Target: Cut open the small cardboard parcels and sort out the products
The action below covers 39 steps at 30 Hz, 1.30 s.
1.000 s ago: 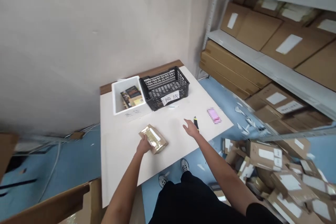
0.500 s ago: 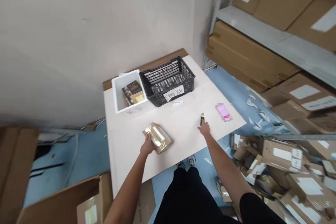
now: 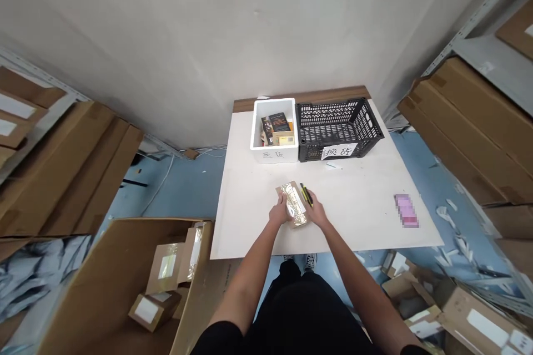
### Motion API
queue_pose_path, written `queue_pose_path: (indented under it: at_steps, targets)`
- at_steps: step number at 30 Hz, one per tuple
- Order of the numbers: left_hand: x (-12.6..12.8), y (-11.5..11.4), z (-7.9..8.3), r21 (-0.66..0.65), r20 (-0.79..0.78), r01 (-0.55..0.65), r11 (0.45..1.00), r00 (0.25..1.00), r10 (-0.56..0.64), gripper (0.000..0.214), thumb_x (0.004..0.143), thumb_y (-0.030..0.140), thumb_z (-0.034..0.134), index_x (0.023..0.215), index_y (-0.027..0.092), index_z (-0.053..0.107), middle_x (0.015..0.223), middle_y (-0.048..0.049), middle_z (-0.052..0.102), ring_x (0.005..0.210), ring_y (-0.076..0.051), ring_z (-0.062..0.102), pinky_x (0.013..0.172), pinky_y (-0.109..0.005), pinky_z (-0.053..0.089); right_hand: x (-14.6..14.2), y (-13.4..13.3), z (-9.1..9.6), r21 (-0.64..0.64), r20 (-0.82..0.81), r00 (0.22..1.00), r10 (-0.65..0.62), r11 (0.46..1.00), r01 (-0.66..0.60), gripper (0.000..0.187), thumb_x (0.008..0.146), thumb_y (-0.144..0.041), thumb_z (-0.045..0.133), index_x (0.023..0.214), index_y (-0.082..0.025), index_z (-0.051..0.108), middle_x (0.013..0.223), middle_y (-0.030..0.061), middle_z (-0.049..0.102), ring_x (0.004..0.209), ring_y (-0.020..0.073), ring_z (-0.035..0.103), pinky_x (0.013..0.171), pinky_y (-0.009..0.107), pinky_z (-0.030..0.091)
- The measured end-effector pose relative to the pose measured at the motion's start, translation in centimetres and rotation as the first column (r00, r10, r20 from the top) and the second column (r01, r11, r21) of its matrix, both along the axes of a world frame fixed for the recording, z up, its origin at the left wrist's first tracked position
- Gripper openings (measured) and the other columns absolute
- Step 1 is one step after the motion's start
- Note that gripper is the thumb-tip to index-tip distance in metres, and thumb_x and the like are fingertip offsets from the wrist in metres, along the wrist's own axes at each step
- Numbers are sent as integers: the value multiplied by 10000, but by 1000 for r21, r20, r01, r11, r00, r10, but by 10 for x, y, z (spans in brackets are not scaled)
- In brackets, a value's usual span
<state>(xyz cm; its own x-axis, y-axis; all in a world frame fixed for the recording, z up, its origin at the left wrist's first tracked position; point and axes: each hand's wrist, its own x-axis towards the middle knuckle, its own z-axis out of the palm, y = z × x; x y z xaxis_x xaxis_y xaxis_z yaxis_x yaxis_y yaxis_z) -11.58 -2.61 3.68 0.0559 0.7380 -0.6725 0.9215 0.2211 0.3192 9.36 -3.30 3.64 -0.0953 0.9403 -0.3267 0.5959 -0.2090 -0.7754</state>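
A small brown cardboard box (image 3: 295, 205), wrapped in shiny clear tape with a white label, lies on the white table (image 3: 362, 205). My left hand (image 3: 280, 212) grips the box along its left side. In my right hand (image 3: 316, 212) is a black and yellow box cutter (image 3: 306, 194), held at the right side of the box and pointing away from me. Whether its blade is out is too small to tell.
At the table's back stand a white bin (image 3: 275, 156) with packaged items and a black plastic crate (image 3: 310, 151). A blurred pink thing (image 3: 406, 211) lies right. A large carton (image 3: 104, 266) holding boxes stands left; opened boxes (image 3: 410, 294) are heaped on the floor at right.
My right hand has brought the box cutter from the table's right part to the box's right side. My left hand stays on the box. The view has swung left.
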Motion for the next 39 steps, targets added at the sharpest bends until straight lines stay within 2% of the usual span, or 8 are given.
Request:
queue_pose_path:
  at_steps: [3, 6, 18, 27, 31, 33, 36, 39]
  targets:
    - [3, -1, -5, 20, 16, -25, 999, 1000, 24, 1365, 654, 428, 891, 1699, 368, 13, 1782, -75, -98, 1315, -388, 610, 984, -453, 561, -45, 12, 22, 79, 152, 974, 170, 980, -183, 600, 1041, -261, 423, 1631, -302, 317, 1501, 62, 610, 1259, 244, 640, 1022, 341, 503]
    - [4, -3, -7, 45, 37, -41, 998, 999, 40, 1374, 632, 449, 915, 1696, 385, 49, 1785, -69, -74, 1315, -396, 603, 988, -460, 556, -67, 19, 30, -41, 367, 898, 243, 969, -245, 580, 1057, -229, 411, 1630, -291, 341, 1423, 99, 657, 1176, 258, 677, 967, 335, 485]
    - [-19, 4, -5, 50, 100, 115, 992, 988, -119, 1325, 614, 516, 895, 1685, 415, 120, 1792, -63, -12, 1352, -444, 557, 1061, -518, 487, -76, 8, 56, -241, 576, 735, 359, 933, -267, 632, 973, -257, 553, 1584, -264, 393, 1201, 141, 743, 1065, 297, 715, 814, 330, 479]
    - [-22, 2, -3, 118, 93, 91, 989, 990, -102, 1287, 599, 526, 899, 1668, 458, 185, 1793, 13, 48, 1399, -483, 445, 1077, -571, 446, -31, -82, 77, -369, 582, 689, 433, 895, -251, 664, 878, -156, 566, 1522, -301, 492, 1133, 138, 754, 1012, 314, 730, 761, 333, 479]
    - [-20, 2, -2, 148, 78, 112, 983, 989, -124, 1251, 633, 544, 891, 1667, 449, 195, 1794, -4, 53, 1400, -485, 435, 1074, -580, 445, -19, -99, 87, -361, 609, 668, 427, 899, -246, 631, 837, -135, 592, 1445, -302, 573, 1103, 127, 758, 1001, 313, 726, 777, 337, 482]
    - [-12, 1, -2, 176, 64, 100, 979, 992, -113, 1245, 642, 554, 886, 1673, 424, 199, 1793, -37, 67, 1408, -484, 431, 1079, -576, 446, -11, -98, 90, -309, 608, 707, 361, 928, -208, 567, 861, -157, 587, 1409, -301, 598, 1104, 119, 761, 997, 307, 725, 786, 336, 487]
    - [12, 1, 1, 210, -24, 106, 972, 994, -104, 1269, 657, 610, 870, 1690, 345, 183, 1760, -154, 175, 1421, -492, 432, 1060, -561, 464, 3, -96, 87, -142, 511, 856, 82, 990, -10, 504, 968, -280, 516, 1471, -312, 523, 1072, 82, 767, 959, 273, 729, 788, 322, 505]
    - [42, 11, 8, 166, -107, 126, 978, 988, -109, 1275, 712, 690, 806, 1704, 251, 136, 1618, -276, 407, 1350, -493, 530, 1006, -547, 495, 11, -89, 73, -94, 227, 924, -309, 937, 336, 544, 1027, -389, 377, 1557, -268, 373, 929, 33, 755, 740, 213, 708, 694, 302, 537]
